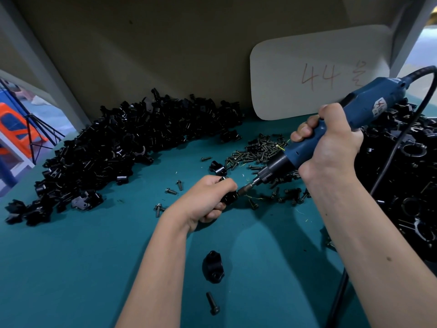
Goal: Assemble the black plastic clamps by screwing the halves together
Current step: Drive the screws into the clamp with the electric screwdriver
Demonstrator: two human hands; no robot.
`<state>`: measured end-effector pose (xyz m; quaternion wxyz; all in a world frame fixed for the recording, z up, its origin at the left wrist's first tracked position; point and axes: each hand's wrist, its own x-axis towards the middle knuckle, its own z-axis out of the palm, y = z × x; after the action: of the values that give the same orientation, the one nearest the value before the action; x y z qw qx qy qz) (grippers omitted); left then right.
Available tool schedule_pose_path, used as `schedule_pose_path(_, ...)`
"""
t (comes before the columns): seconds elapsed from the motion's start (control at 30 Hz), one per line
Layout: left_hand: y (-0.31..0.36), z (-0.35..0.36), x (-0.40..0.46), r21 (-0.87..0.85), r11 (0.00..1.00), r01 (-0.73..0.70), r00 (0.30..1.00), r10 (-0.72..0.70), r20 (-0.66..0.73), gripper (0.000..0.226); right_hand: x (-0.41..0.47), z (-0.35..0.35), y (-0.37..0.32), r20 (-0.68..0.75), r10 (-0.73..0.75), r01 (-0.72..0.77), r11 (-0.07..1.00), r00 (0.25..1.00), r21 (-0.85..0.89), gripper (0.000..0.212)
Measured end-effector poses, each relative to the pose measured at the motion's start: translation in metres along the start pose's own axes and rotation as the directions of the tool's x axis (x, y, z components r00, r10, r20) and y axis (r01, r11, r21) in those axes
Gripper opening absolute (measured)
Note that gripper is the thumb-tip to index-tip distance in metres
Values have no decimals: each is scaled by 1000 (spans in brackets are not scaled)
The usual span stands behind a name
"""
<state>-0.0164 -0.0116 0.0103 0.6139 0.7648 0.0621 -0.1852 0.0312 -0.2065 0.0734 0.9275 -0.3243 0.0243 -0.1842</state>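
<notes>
- Fingers of the left hand [208, 197] curl round a black clamp [229, 197], holding it just above the teal counter [71, 268] near the centre of the view.
- Fingers of the right hand [328, 140] wrap the barrel of a blue electric screwdriver [331, 129], whose black cord [402, 143] loops away toward 3 o'clock.
- Long axis of the screwdriver: runs from 2 o'clock down to 8 o'clock, with the bit [246, 188] meeting the exposed face of the clamp on its 2 o'clock side. The screw being driven is hidden at the contact point; its seating depth cannot be told.
- Key relation: the clamp lies at 8 o'clock from the right hand, directly along the tool axis, and the left hand is the nearer one, bracing the part against the push.
- Judgement: the step in hand is driving a screw to join the halves; the bit must stay in line with the screw hole or it may slip off.
- Loose screws [257, 147] lie scattered at 12 to 1 o'clock of the clamp.
- A heap of clamp halves [113, 147] spreads toward 10 o'clock, and a darker heap of black parts [406, 176] lies at 3 o'clock.
- One clamp piece [212, 266] and a single screw [212, 303] lie at 6 o'clock, near the person.
</notes>
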Motion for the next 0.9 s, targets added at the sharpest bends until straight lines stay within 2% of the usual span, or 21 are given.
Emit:
schedule_pose_path(0.5,1,-2,-1,-52,998,34,999,-33,6,23,-8,4,4,50,-31,33,999,998,-23,25)
schedule_pose_path(0.9,6,2,-6,-44,998,38,998,-40,-56,25,-9,4,10,-13,-68,68,998,998,-18,21)
